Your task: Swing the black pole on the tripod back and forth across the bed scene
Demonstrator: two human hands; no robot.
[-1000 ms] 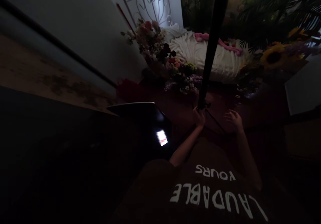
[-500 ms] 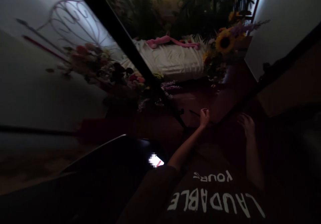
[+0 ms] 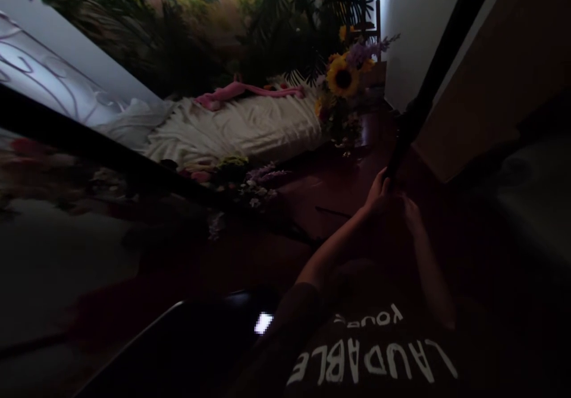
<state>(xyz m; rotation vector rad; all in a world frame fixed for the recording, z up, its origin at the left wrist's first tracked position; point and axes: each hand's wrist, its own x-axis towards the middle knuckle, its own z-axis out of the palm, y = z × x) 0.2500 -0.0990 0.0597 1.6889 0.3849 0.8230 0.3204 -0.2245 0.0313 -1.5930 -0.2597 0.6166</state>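
Note:
My left hand point(image 3: 378, 192) is closed at the lower part of a slanting black stand pole point(image 3: 417, 109), with its fingers against the shaft. Just right of it and slightly lower, my right hand point(image 3: 411, 212) is near the foot of the same pole. Its fingers point toward the left hand, and darkness hides their tips and anything between them. The pole rises to the upper right and has a thicker collar partway up.
A second black pole point(image 3: 111, 160) crosses from the left. Beyond are a draped white bench point(image 3: 250, 125) with a pink plush toy point(image 3: 232, 91), sunflowers point(image 3: 343, 78) and palm leaves. A lit screen point(image 3: 263, 323) glows on a dark surface at lower left.
The view has swung to the right. My left hand has gone from being raised apart from the right pole to closing on it, and my right hand has come nearer to the left.

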